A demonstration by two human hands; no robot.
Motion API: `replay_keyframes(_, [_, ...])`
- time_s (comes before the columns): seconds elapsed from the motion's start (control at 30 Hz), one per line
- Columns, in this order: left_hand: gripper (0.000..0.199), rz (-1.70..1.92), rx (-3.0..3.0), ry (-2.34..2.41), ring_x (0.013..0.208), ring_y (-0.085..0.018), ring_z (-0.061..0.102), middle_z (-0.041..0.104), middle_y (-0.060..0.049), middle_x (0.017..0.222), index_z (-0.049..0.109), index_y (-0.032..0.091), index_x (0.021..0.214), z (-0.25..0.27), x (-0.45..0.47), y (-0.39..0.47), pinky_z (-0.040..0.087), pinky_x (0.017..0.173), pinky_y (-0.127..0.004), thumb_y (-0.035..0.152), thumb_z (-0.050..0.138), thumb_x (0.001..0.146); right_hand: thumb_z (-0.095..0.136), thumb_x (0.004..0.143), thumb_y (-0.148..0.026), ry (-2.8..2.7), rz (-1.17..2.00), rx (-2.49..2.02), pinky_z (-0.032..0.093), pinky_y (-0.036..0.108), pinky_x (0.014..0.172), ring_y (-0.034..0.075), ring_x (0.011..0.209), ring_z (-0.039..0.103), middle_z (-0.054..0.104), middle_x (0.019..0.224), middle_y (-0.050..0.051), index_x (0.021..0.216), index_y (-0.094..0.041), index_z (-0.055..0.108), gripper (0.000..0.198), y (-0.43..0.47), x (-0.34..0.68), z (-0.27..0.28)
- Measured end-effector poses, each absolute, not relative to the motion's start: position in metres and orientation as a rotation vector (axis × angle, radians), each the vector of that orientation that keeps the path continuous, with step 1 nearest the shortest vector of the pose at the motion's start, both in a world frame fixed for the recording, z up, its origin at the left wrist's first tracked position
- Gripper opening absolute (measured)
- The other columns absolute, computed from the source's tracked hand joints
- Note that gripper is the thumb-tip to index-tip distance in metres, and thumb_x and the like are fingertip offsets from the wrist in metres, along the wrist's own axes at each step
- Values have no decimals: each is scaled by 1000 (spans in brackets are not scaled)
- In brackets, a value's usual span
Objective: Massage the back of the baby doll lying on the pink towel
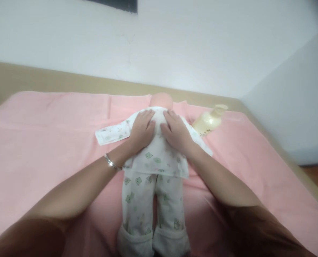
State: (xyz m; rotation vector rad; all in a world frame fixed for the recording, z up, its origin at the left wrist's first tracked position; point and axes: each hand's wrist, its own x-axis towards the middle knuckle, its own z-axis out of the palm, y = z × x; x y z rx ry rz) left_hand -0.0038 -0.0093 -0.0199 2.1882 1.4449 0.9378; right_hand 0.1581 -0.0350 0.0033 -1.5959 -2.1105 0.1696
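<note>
A baby doll [161, 100] lies stretched out on a pink sheet, its bald head at the far end and its legs toward me. It wears a white printed shirt [159, 157] and matching trousers [139, 200] with green animal figures. My left hand [143, 129] rests flat on the left side of the upper shirt, fingers pointing to the head. Opposite it, my right hand [176, 131] lies flat on the right side. The thumbs face each other with a strip of shirt between them. No facial features of the doll show.
Right of the doll, a pale yellow pump bottle [209, 120] lies tilted near its sleeve. The pink sheet [54, 142] covers a tan surface [67, 76] whose far edge meets a white wall [175, 46]. Brown floor shows at the far right.
</note>
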Motion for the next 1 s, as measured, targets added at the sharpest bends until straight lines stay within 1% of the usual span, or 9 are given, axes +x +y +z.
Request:
replay_keyframes(0.13, [52, 913, 2309, 1357, 142, -22, 49, 57, -10, 149, 57, 13, 139, -17, -19, 0, 35, 127, -44, 32, 29, 100, 38, 98, -29, -2087, 154, -1523, 31, 61, 122, 34, 149, 37, 44, 156, 19, 142, -10, 53, 50, -38, 159, 6])
replay_keyframes(0.23, [52, 791, 2419, 1346, 147, -24, 43, 54, -9, 152, 54, 14, 142, -16, -32, 10, 29, 129, -49, 36, 30, 101, 37, 98, -29, -2083, 101, -1415, 26, 63, 124, 32, 152, 33, 41, 159, 18, 143, -11, 52, 51, -44, 156, 0])
replay_keyframes(0.33, [55, 710, 2429, 1368, 148, -25, 42, 53, -9, 152, 55, 14, 142, -15, -45, 19, 27, 129, -49, 40, 28, 102, 35, 99, -28, -2119, 120, -1386, 25, 63, 125, 33, 150, 36, 44, 156, 20, 141, -7, 55, 52, -44, 153, -6])
replay_keyframes(0.5, [56, 671, 2303, 1402, 134, -24, 57, 61, -6, 144, 59, 19, 139, -14, -53, 24, 45, 117, -43, 49, 29, 103, 36, 99, -30, -2074, 90, -1352, 28, 59, 125, 31, 150, 38, 45, 156, 18, 140, -8, 57, 51, -42, 153, -5])
replay_keyframes(0.63, [55, 722, 2361, 1472, 127, -26, 62, 67, -5, 137, 63, 23, 134, -19, -49, 22, 49, 111, -43, 47, 24, 103, 35, 99, -28, -2100, 63, -1346, 27, 59, 125, 32, 150, 36, 44, 156, 19, 141, -6, 56, 51, -40, 153, -7])
replay_keyframes(0.73, [55, 780, 2380, 1548, 127, -28, 61, 68, -7, 134, 64, 21, 132, -22, -46, 19, 49, 112, -45, 45, 25, 103, 36, 99, -28, -2124, 91, -1367, 30, 60, 123, 32, 149, 38, 46, 155, 18, 141, -9, 57, 50, -38, 154, -6])
replay_keyframes(0.83, [52, 807, 2395, 1584, 124, -29, 63, 71, -9, 128, 67, 20, 126, -22, -40, 15, 49, 111, -49, 42, 26, 103, 37, 99, -28, -2083, 29, -1354, 29, 60, 123, 32, 151, 35, 41, 159, 18, 141, -9, 55, 50, -37, 155, 0])
replay_keyframes(0.93, [47, 899, 2370, 1737, 137, -34, 53, 67, -12, 134, 68, 17, 122, -22, -31, 9, 38, 119, -60, 33, 29, 101, 39, 99, -26, -2113, 5, -1389, 27, 62, 123, 33, 151, 34, 39, 160, 19, 142, -9, 54, 49, -40, 153, 4])
replay_keyframes(1.0, [46, 962, 2324, 1754, 144, -34, 45, 62, -12, 141, 66, 15, 125, -21, -25, 3, 31, 125, -61, 27, 30, 99, 38, 100, -26, -2187, 46, -1426, 27, 64, 122, 35, 150, 36, 41, 158, 19, 143, -9, 54, 49, -43, 150, 6])
